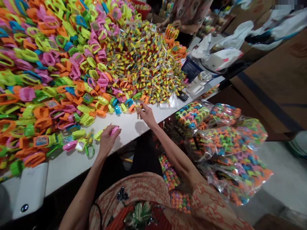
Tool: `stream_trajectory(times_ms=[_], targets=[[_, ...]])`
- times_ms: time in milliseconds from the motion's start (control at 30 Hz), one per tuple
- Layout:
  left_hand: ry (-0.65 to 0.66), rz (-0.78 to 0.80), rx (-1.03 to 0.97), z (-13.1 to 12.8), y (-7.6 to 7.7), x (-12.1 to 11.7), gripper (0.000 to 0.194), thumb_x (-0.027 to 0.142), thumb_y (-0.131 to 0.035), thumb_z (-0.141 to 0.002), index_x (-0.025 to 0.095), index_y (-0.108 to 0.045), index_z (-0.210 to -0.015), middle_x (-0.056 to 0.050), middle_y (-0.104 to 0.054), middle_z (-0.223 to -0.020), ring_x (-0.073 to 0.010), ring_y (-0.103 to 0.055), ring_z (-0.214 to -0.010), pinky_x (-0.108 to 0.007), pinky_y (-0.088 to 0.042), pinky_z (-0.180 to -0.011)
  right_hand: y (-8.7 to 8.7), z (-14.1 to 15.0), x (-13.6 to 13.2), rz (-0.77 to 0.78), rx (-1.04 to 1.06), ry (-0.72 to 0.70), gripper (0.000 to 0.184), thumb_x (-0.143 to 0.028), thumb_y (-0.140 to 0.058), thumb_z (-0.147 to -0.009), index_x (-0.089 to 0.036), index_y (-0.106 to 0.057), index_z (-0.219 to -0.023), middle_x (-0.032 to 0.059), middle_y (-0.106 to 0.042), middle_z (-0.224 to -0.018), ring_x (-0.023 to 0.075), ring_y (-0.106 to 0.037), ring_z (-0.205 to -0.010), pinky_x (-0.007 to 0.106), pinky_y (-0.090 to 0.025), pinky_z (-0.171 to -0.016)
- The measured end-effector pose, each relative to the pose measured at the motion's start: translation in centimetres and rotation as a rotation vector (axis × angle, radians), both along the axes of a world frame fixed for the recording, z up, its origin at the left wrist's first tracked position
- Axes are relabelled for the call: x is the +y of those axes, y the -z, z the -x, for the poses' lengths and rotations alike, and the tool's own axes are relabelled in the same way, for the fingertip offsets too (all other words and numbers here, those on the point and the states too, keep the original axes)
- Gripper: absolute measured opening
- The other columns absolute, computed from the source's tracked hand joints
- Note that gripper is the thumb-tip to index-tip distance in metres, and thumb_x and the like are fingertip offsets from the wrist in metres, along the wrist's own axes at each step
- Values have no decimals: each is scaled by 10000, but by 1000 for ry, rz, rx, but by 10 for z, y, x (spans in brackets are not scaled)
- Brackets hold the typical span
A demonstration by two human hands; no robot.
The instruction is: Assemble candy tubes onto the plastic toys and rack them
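Observation:
My left hand (107, 139) is closed around a pink toy watch (114, 131) just above the white table (127, 127). A yellow-green piece shows beside its fingers. My right hand (146, 115) pinches a small yellow-and-red wrapped packet (138, 111) near the lower edge of the packet pile (148, 60). To the left, a huge heap of plastic toy watches (50, 64) in orange, pink, green, yellow and blue covers the table. Several loose watches, among them a pink one (70, 146) and a green one (90, 150), lie left of my left hand.
Clear bags of colourful watches (223, 137) are stacked to the right of the table. A white power bank-like box (31, 188) sits at the left front edge. A blue basket (190, 69) and a black phone-like keypad (183, 95) are at the right. Another person (189, 16) works across.

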State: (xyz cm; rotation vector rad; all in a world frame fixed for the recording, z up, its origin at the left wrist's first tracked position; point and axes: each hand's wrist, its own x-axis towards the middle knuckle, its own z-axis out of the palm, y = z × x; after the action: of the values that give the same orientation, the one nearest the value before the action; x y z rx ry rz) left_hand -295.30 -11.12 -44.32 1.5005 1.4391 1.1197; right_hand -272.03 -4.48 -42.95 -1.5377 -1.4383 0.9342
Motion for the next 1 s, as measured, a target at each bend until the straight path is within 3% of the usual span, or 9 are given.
stream_trajectory(times_ms=[100,200,400,533,767,1000], targets=[[67,-136,105,-3,1,-2,280,502,-702,-859,225,-744,-873,-28,-753,-874,-199,-688,-870,-385,-530,-965,-7,27,-30,143,327,-241,469,-659,-639,-887,-202,-533,-869,-5,-632,-733,94,-466,-515,237,-368,-495],[144,-191,211,-2,4,-6,274,482,-682,-913,217,-751,-904,-27,-751,-849,-175,-676,-780,-313,-543,-782,-13,47,-48,180,401,-356,506,-638,-789,-748,-168,-604,-781,-33,-567,-623,90,-472,-573,226,-370,-546],[120,-285,320,10,10,-17,283,486,-680,-945,219,-769,-976,-49,-771,-892,-203,-725,-836,-307,-549,-786,-20,40,-52,306,424,-451,449,-530,-823,-690,-130,-751,-879,-36,-574,-634,77,-420,-582,222,-326,-538],[156,-265,363,11,10,-18,305,483,-679,-946,226,-766,-1086,-74,-788,-987,-223,-741,-900,-324,-559,-826,-23,38,-54,327,408,-439,474,-566,-831,-679,-127,-751,-838,-48,-532,-591,63,-358,-543,221,-276,-506],[238,-332,519,17,9,-20,309,416,-689,-957,224,-736,-1194,-82,-773,-994,-211,-730,-883,-290,-526,-764,-21,37,-54,412,412,-513,485,-581,-808,-702,-122,-731,-837,-17,-610,-667,46,-370,-506,209,-256,-476],[281,-301,508,22,18,-24,326,425,-635,-991,214,-728,-1221,-80,-767,-999,-199,-725,-892,-279,-526,-776,-21,39,-54,386,295,-599,445,-559,-767,-770,-120,-704,-814,-38,-527,-630,54,-341,-530,222,-227,-492]])
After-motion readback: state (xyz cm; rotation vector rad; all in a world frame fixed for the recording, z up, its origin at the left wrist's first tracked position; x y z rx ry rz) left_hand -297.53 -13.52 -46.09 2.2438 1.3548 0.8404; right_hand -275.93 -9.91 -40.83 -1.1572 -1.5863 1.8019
